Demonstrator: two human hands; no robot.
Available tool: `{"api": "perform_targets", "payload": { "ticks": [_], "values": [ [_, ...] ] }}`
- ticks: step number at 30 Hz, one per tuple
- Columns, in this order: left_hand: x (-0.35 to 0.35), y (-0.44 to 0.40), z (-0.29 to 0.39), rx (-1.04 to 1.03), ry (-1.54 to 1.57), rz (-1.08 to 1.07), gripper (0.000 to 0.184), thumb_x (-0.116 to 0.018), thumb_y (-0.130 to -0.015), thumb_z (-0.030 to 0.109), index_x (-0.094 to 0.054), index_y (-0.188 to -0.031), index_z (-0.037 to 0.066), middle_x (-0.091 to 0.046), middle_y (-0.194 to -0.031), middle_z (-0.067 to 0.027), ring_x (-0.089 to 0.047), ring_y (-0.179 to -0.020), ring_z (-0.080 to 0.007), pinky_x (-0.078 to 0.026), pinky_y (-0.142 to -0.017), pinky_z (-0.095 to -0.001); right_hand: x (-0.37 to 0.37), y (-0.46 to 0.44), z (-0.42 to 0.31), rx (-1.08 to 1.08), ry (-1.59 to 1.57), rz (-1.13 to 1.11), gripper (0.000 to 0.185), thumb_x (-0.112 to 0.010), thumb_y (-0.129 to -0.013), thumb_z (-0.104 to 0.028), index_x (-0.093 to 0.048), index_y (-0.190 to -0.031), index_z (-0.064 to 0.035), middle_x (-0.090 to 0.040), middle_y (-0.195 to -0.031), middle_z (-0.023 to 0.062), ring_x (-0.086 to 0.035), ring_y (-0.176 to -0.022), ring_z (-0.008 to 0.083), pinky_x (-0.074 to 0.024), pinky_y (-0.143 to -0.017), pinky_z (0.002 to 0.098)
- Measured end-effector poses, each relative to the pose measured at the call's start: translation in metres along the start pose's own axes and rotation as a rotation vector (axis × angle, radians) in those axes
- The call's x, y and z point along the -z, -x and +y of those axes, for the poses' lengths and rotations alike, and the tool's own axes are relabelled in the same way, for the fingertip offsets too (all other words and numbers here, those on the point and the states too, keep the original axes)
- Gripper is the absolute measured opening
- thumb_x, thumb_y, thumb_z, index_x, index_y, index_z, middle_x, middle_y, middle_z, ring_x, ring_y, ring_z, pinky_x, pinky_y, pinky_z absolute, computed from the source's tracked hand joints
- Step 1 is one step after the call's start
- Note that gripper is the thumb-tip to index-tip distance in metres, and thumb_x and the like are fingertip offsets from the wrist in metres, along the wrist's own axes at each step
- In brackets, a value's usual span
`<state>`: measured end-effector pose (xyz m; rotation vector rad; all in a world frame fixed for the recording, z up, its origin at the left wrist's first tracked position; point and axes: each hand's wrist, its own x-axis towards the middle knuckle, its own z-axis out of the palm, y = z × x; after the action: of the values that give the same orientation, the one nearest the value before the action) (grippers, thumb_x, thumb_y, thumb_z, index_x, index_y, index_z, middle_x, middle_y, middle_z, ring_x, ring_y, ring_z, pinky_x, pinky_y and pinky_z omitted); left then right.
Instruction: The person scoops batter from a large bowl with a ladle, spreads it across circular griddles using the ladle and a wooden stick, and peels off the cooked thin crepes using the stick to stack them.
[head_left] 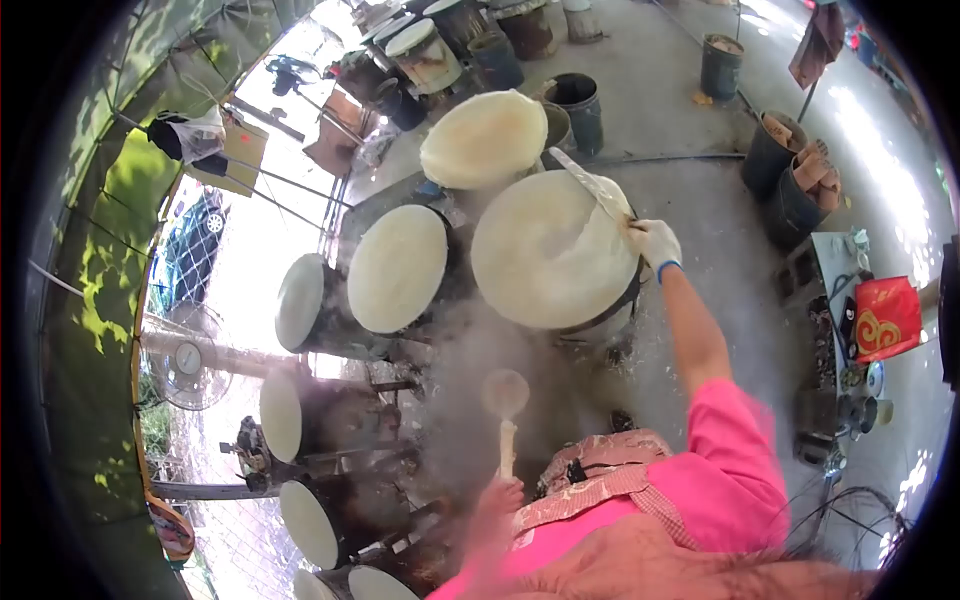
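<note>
My right hand [657, 245], in a white glove with a blue cuff, grips the end of a long flat spatula [592, 184]. The blade lies over the right edge of a large round griddle, on a wide pale pancake [540, 255] whose surface looks folded or streaked near the blade. My left hand [500, 495], blurred and low in front of my body, is closed around the pale handle of a ladle [507, 393]. The ladle's round bowl points away from me through steam. Behind the nearest griddle, another pale pancake [484, 140] shows a browned middle.
More round pale-topped griddles [398, 268] line the left side. Buckets and drums [424, 55] stand at the back, with bins [790, 195] on the right. A low shelf [835, 265] holds small items beside a red bag [886, 318]. A fan [188, 357] stands at left.
</note>
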<state>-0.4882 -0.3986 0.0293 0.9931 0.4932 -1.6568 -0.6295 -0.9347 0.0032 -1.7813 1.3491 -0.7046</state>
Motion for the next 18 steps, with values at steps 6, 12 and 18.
{"api": "perform_targets", "payload": {
  "ticks": [6, 12, 18],
  "values": [
    [0.034, 0.012, 0.007, -0.022, 0.064, 0.002, 0.033, -0.043, -0.097, 0.028, -0.040, -0.069, 0.013, -0.029, -0.047, 0.0045, -0.028, -0.037, -0.0058, -0.025, -0.034, -0.0190, -0.054, 0.082, 0.006, -0.055, -0.274, -0.113, 0.036, -0.065, -0.073, -0.036, -0.070, -0.091, -0.0052, -0.065, -0.088, 0.0204, -0.064, -0.084, 0.0340, -0.0494, -0.075, 0.0389],
    [0.053, 0.022, 0.014, -0.022, 0.186, 0.092, 0.042, -0.042, -0.098, 0.033, -0.035, -0.061, 0.014, -0.027, -0.042, 0.0046, -0.026, -0.034, -0.0057, -0.026, -0.034, -0.0195, 0.009, 0.102, 0.004, -0.517, -0.544, -0.048, 0.023, -0.063, -0.082, -0.025, -0.072, -0.084, -0.0034, -0.054, -0.058, 0.0000, -0.048, -0.047, 0.0102, -0.0393, -0.043, 0.0286],
    [0.044, 0.024, 0.031, 0.125, 0.797, -0.254, 0.039, -0.043, -0.097, 0.029, -0.034, -0.063, 0.011, -0.031, -0.050, 0.0030, -0.032, -0.038, -0.0090, -0.032, -0.036, -0.0235, -0.057, 0.163, 0.016, -0.282, -0.459, -0.157, 0.029, -0.067, -0.080, -0.026, -0.071, -0.098, -0.0039, -0.064, -0.067, 0.0029, -0.052, -0.052, 0.0101, -0.0416, -0.047, 0.0283]
  ]
}}
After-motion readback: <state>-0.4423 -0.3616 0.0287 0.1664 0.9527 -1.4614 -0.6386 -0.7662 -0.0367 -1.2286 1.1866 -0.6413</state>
